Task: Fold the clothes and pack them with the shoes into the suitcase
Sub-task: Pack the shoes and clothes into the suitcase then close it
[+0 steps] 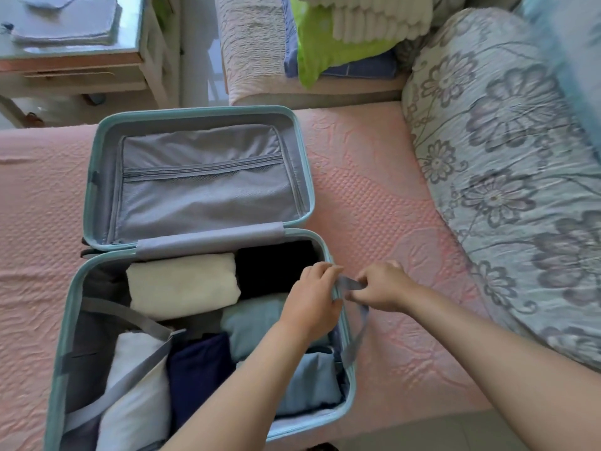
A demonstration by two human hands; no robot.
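Forearms [487, 362] fill the bottom of my feed, stretched over the open suitcase [61, 336], which lies on the pink bed [374, 196] with folded clothes [182, 284] packed in its near half. At the suitcase's right rim I see the left hand [312, 301] and the right hand [380, 288] close together, each pinching the same grey strap [348, 284] with curled fingers [325, 270].

No text, label, brand mark or number could be read anywhere in the view. The pale blue hard-shell suitcase [61, 353], the folded clothes [182, 284] packed inside it and the grey webbing strap [357, 333] at its edge all showed plain surfaces. Any markings on them were too small or too blurred to make out.
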